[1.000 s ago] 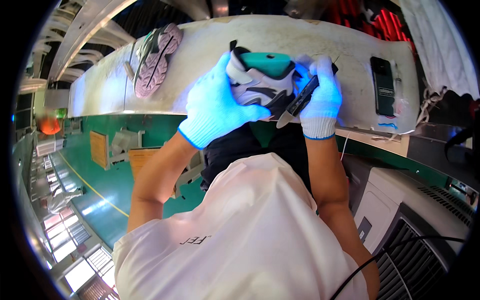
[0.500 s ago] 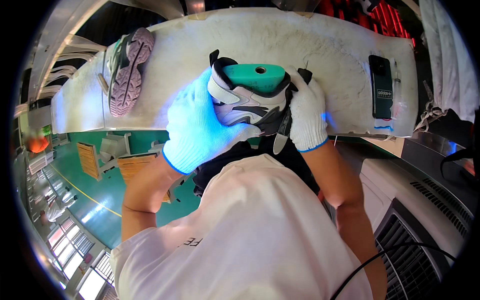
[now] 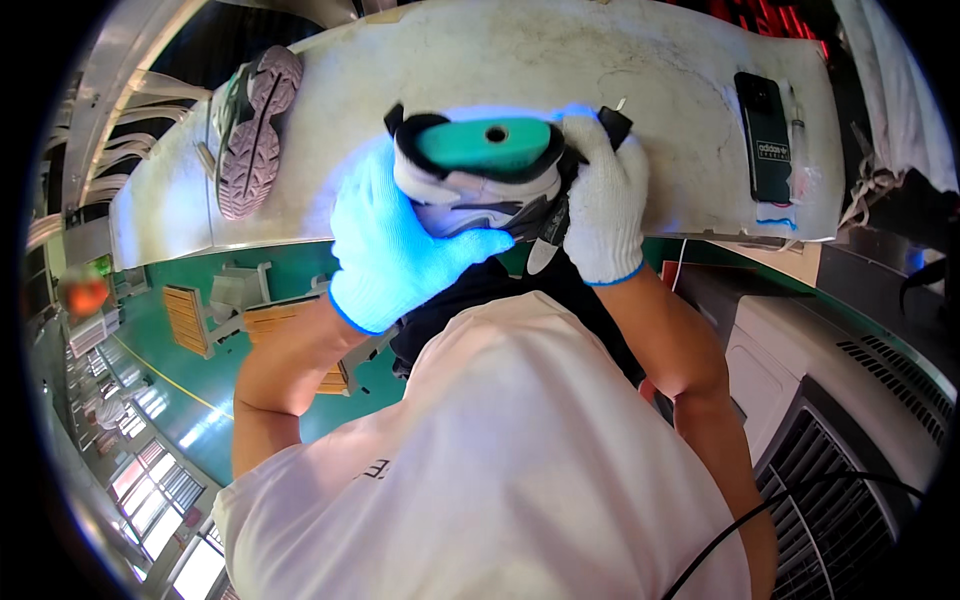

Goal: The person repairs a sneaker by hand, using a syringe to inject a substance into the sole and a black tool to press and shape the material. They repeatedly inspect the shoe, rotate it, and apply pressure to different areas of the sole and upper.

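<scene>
A white, grey and black sneaker point(image 3: 478, 192) is held up over the near edge of the worktable, with a green shoe last point(image 3: 465, 146) filling its opening. My left hand point(image 3: 385, 250), in a white knit glove lit blue, wraps the sneaker's left side, thumb along its near side. At the sneaker's right end is my gloved right hand point(image 3: 610, 205), closed around a dark-handled tool point(image 3: 616, 124) with a thin tip above the fist. Below that fist shows a flat, rounded metal blade point(image 3: 542, 257); whether it belongs to the same tool is hidden by the fingers.
Another sneaker point(image 3: 252, 150) lies on its side at the table's left, sole showing. A dark phone point(image 3: 764, 140) and a slim pen-like item point(image 3: 797, 140) lie at the right. A grey vented machine point(image 3: 850, 400) stands at lower right, crossed by a black cable point(image 3: 735, 525).
The sneaker has tipped and shifted slightly left, showing less of its near side. Both hands moved along with it, keeping their grip. The whole view has shifted a little.
</scene>
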{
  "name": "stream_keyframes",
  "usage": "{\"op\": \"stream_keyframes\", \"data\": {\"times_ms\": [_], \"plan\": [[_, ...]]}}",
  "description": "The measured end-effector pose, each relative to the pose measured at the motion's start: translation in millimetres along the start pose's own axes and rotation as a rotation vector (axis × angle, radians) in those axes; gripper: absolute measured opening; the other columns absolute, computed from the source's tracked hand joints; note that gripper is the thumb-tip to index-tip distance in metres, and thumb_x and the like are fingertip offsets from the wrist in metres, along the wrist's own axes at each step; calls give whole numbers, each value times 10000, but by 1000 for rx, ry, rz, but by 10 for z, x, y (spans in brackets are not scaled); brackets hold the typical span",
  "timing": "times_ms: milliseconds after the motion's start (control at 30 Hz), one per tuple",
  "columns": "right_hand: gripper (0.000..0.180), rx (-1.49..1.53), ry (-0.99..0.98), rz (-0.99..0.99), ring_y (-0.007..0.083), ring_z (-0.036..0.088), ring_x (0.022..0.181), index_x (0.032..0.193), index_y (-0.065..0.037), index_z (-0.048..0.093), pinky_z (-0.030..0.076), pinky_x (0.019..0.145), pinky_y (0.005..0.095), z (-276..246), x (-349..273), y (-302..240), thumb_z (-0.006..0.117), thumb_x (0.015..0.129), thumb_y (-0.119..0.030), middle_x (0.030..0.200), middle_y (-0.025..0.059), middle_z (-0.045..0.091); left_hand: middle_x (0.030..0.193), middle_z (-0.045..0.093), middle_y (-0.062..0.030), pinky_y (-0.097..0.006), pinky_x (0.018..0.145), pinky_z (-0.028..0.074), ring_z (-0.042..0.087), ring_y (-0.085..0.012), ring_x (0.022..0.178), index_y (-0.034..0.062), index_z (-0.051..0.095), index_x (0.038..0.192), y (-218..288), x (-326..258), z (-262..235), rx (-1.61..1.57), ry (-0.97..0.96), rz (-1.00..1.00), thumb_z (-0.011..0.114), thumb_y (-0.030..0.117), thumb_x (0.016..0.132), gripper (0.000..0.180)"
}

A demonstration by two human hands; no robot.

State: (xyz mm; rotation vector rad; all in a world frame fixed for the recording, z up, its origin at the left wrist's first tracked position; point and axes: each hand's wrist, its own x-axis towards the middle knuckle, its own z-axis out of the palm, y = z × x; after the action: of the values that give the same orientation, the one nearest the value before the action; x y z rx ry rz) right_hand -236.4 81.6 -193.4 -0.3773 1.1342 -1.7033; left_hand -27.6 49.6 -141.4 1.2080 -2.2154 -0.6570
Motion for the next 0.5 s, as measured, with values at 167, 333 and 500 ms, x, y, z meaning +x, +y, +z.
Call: {"op": "stream_keyframes", "data": {"times_ms": [167, 333, 500], "plan": [[196, 263, -73, 264, 281, 776, 939, 1045, 22, 724, 627, 890, 402, -132, 125, -91, 685, 1054, -170, 1027, 159, 784, 1367, 693, -211, -545, 1066, 525, 685, -454, 1220, -12, 634, 1421, -423, -548, 199, 122, 185, 278, 1050, 413, 657, 968], [245, -15, -201, 180, 284, 788, 965, 1128, 54, 708, 646, 907, 424, -143, 60, -148, 670, 1082, -183, 1057, 185, 794, 1450, 663, -254, -634, 1149, 470, 641, -486, 1324, 7, 642, 1407, -622, -763, 250, 182, 185, 482, 905, 427, 839, 754], [245, -281, -372, 95, 193, 768, 947, 1045, 61, 743, 624, 894, 359, -19, -18, -260, 683, 1077, -175, 1010, 149, 804, 1190, 763, -206, -515, 972, 540, 718, -408, 1137, 34, 737, 940, -688, -773, 606, 19, 411, 391, 808, 223, 768, 265]]}}
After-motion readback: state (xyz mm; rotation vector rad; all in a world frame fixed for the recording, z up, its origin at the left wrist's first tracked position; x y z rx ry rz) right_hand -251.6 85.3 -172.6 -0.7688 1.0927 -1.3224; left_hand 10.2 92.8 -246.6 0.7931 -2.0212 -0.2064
